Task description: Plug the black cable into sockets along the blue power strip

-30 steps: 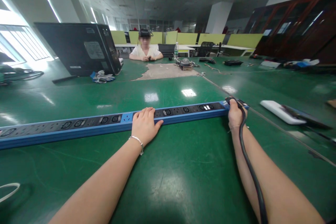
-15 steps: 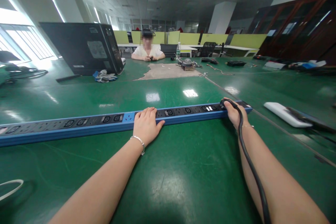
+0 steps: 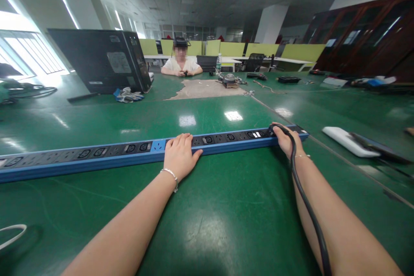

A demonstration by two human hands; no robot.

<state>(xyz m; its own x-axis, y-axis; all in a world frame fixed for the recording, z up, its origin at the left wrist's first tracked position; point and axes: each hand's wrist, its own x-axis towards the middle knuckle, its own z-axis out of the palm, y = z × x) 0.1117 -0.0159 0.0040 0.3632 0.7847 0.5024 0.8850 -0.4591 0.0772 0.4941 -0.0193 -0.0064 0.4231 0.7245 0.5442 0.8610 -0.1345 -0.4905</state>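
My left hand (image 3: 182, 154) lies flat across a long blue power strip (image 3: 93, 166) on a green table (image 3: 236, 207), its fingers together over the sockets and its thumb along the near edge, just right of a bright blue socket (image 3: 158, 145). My right hand (image 3: 284, 138) grips a black plug (image 3: 272, 129) at the strip's right end, fingers closed around it, beside two small white marks on the socket face; whether the plug is seated in a socket, I cannot tell. The strip runs beneath both hands, stretching from the left edge of view to just beyond my right hand, with a row of black sockets showing between them. A thick black cord (image 3: 304, 194) leaves the plug and trails over my right wrist and forearm toward me. To the right of that hand, well apart from it, a white object (image 3: 349, 141) lies on the table with a dark flat item (image 3: 381, 148) against it. Across the table sits a person (image 3: 181, 62) in a light top, hands together on the tabletop, between a black computer case (image 3: 100, 60) and a clear bottle (image 3: 219, 63); a pair of gloves (image 3: 128, 95) lies before the case.
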